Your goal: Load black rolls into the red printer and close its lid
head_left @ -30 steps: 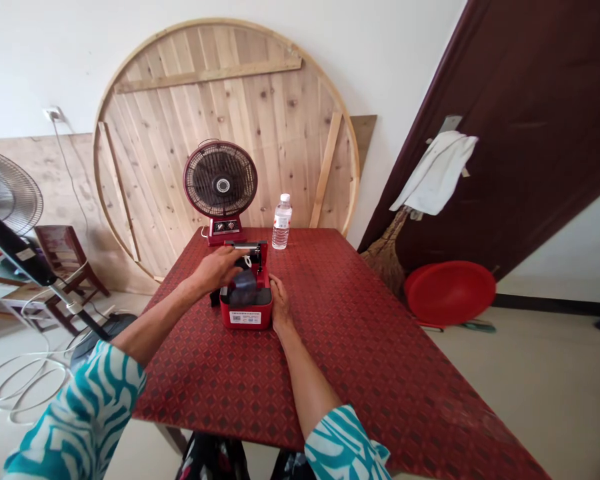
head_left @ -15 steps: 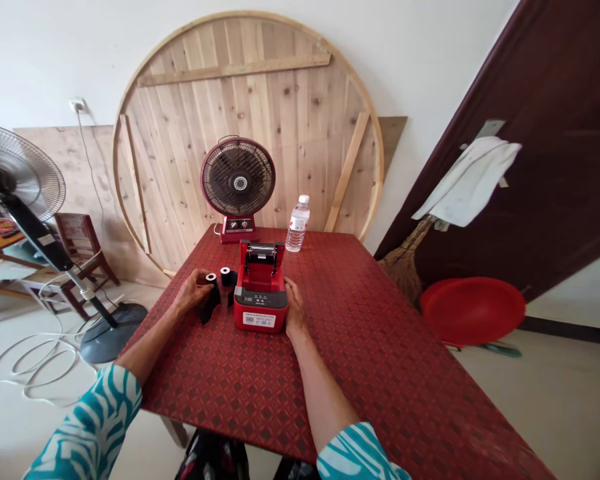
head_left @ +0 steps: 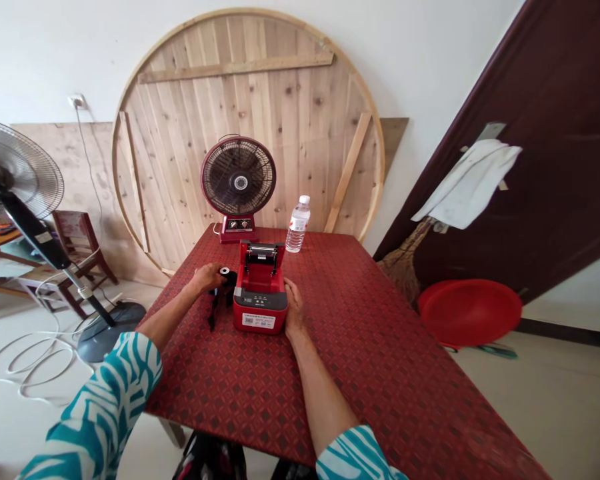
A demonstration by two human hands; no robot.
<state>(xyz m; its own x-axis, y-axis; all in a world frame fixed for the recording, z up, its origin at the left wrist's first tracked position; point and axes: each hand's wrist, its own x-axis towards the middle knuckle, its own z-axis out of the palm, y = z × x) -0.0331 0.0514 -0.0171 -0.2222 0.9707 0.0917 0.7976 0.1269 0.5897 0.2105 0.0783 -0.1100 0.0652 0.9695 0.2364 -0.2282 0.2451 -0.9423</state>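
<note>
A red and dark grey label printer (head_left: 261,319) stands on the table with its lid raised and its red inside bay showing. My right hand (head_left: 295,308) lies along its right side, fingers curled behind the casing. To the left of the printer, my left hand (head_left: 209,275) has its fingers closed at a black roll with a white core (head_left: 225,272). My fingers hide part of that roll. A dark loose strip (head_left: 213,310) hangs down below my left hand onto the tabletop. A second roll cannot be made out from here.
Behind the printer stand a red table fan (head_left: 239,190) and a water bottle (head_left: 298,225) on the red patterned table (head_left: 365,347). A pedestal fan (head_left: 45,233) is off to the left. A red basin (head_left: 470,311) and a broom (head_left: 405,263) are at the right.
My left hand has moved right and away from me, from the nearer roll toward the farther one. The nearer roll's white core no longer shows. My right hand stays at the printer.
</note>
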